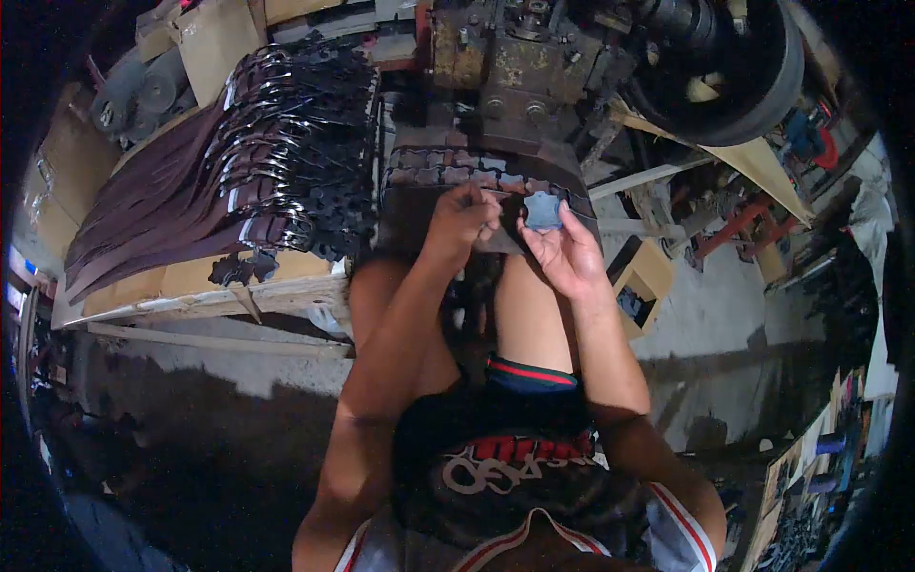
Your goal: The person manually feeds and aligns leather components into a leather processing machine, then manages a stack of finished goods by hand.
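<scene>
My right hand (567,253) pinches a small grey-blue piece with a notched outline (542,210), thumb on one side and fingers beneath. It looks like a flat leather cut-out. To its left, my left hand (465,221) is closed with curled fingers; whatever is in them, if anything, I cannot make out. Both hands are above my lap, at the near edge of a dark machine bed (496,148). Rows of similar notched pieces (457,176) lie across that bed, just beyond my hands.
Left, many brown belts with metal buckles (267,153) lie on a cardboard-covered table (162,300), dark scraps (243,269) at its edge. A rusty machine (515,67) stands ahead, with a large wheel (772,86) at right. An open cardboard box (651,276) sits beside my right knee.
</scene>
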Tool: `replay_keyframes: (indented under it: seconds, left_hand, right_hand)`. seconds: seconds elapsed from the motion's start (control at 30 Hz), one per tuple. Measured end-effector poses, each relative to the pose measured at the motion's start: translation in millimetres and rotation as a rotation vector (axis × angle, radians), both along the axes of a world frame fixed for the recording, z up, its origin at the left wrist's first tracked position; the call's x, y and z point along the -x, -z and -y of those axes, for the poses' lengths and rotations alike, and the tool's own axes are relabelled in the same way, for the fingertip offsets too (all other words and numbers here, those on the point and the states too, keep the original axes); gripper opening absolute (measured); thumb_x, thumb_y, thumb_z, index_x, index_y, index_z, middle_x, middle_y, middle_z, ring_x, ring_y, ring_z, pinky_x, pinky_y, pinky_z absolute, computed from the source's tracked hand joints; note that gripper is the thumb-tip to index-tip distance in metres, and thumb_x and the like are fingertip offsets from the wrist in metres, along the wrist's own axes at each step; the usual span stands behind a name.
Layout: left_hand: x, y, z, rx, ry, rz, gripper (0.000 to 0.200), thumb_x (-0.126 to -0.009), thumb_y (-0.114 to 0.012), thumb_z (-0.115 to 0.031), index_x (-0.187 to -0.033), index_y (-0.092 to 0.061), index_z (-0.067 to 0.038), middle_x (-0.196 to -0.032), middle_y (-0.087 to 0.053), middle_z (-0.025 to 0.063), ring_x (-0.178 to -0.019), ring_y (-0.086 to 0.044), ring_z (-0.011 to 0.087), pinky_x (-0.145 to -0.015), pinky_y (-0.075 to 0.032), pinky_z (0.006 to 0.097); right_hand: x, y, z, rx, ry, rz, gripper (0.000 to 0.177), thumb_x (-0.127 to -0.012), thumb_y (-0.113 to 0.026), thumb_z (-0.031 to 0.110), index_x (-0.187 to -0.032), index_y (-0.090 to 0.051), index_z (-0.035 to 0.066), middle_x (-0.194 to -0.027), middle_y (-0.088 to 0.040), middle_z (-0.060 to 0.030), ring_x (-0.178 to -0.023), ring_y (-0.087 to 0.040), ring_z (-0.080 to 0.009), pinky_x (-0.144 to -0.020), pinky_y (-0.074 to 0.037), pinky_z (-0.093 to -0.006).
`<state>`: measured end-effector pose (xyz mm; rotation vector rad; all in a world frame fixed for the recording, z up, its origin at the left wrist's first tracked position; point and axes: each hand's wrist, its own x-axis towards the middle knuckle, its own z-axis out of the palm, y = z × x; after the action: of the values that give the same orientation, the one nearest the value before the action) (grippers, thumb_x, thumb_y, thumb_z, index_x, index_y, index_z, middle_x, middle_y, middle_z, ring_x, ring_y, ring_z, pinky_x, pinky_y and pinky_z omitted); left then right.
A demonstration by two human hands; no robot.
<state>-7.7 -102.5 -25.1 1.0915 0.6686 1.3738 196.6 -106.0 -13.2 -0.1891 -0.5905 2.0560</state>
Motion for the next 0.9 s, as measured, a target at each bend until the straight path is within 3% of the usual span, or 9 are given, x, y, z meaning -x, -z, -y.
replay_keyframes:
  seconds: [0.07,0.13,0.2,0.3,0.33,0.53,0.67,0.77,0.9]
  left_hand:
    - [-3,3,1,-0.105,0.050,0.105,0.010,-0.082,-0.061,-0.004,-0.091,-0.057,-0.004,-0.097,-0.061,0.0118,-0.073,-0.061,0.0207,-0.068,-0.050,0.0289]
    - [-10,-13,10,-0.305,-0.066,-0.072,0.015,-0.082,-0.062,-0.004,-0.097,-0.060,-0.004,-0.100,-0.060,0.0126,-0.080,-0.061,0.0234,-0.073,-0.049,0.0305]
    - [-20,-31,21,-0.587,-0.342,-0.541,0.023,-0.082,-0.062,-0.005,-0.105,-0.062,-0.004,-0.102,-0.059,0.0137,-0.089,-0.061,0.0273,-0.079,-0.049,0.0336]
    - [-29,-31,29,-0.788,-0.483,-0.638,0.034,-0.080,-0.066,-0.005,-0.114,-0.061,-0.003,-0.106,-0.056,0.0146,-0.098,-0.058,0.0287,-0.085,-0.047,0.0367]
    - [-29,-34,31,-0.767,-0.478,-0.644,0.034,-0.077,-0.066,-0.005,-0.112,-0.062,-0.003,-0.104,-0.058,0.0146,-0.100,-0.060,0.0338,-0.087,-0.049,0.0393]
    - [-28,-35,32,-0.835,-0.477,-0.638,0.019,-0.076,-0.067,-0.001,-0.092,-0.058,-0.001,-0.093,-0.061,0.0123,-0.095,-0.063,0.0304,-0.083,-0.050,0.0390]
    - [-18,-30,36,-0.494,-0.391,-0.528,0.012,-0.078,-0.063,0.002,-0.085,-0.055,-0.004,-0.097,-0.066,0.0080,-0.093,-0.065,0.0209,-0.070,-0.052,0.0329]
    - [-7,-37,36,0.167,-0.042,-0.001,0.022,-0.080,-0.066,-0.006,-0.100,-0.057,-0.009,-0.102,-0.065,0.0100,-0.088,-0.065,0.0283,-0.077,-0.051,0.0375]
    - [-30,-33,35,0.182,0.271,0.017,0.026,-0.083,-0.060,-0.010,-0.109,-0.055,-0.010,-0.105,-0.065,0.0113,-0.090,-0.066,0.0283,-0.071,-0.052,0.0366]
  right_hand:
    - [1,1,3,-0.021,0.006,0.031,0.037,-0.099,-0.051,0.027,-0.124,-0.051,0.001,-0.119,-0.060,-0.0170,-0.106,-0.062,-0.0313,-0.094,-0.054,-0.0416]
    - [3,2,6,-0.045,0.023,0.084,0.036,-0.099,-0.050,0.027,-0.124,-0.051,0.001,-0.119,-0.060,-0.0167,-0.106,-0.062,-0.0297,-0.095,-0.052,-0.0420]
    - [5,5,6,-0.034,0.034,0.084,0.036,-0.100,-0.049,0.027,-0.124,-0.051,0.001,-0.119,-0.060,-0.0162,-0.106,-0.062,-0.0282,-0.096,-0.052,-0.0416]
    - [8,5,10,-0.055,0.076,0.107,0.035,-0.100,-0.048,0.026,-0.124,-0.051,0.001,-0.119,-0.060,-0.0156,-0.106,-0.062,-0.0264,-0.096,-0.051,-0.0408]
    - [8,4,11,-0.068,0.094,0.119,0.035,-0.100,-0.048,0.026,-0.124,-0.051,0.001,-0.119,-0.060,-0.0154,-0.106,-0.061,-0.0258,-0.096,-0.051,-0.0405]
    - [4,12,13,-0.036,0.079,0.075,0.036,-0.099,-0.051,0.026,-0.124,-0.051,0.000,-0.122,-0.059,-0.0150,-0.110,-0.059,-0.0266,-0.101,-0.047,-0.0426]
    - [-38,12,46,0.046,0.082,0.033,0.041,-0.097,-0.054,0.027,-0.127,-0.049,0.000,-0.129,-0.056,-0.0164,-0.119,-0.054,-0.0309,-0.109,-0.039,-0.0452]
    - [-119,50,96,0.163,0.013,-0.101,0.043,-0.095,-0.056,0.032,-0.125,-0.050,0.002,-0.118,-0.058,-0.0162,-0.108,-0.056,-0.0311,-0.101,-0.044,-0.0410]
    - [-217,166,206,0.690,0.465,0.161,0.039,-0.095,-0.056,0.035,-0.116,-0.053,0.003,-0.106,-0.060,-0.0157,-0.097,-0.058,-0.0298,-0.089,-0.050,-0.0438]
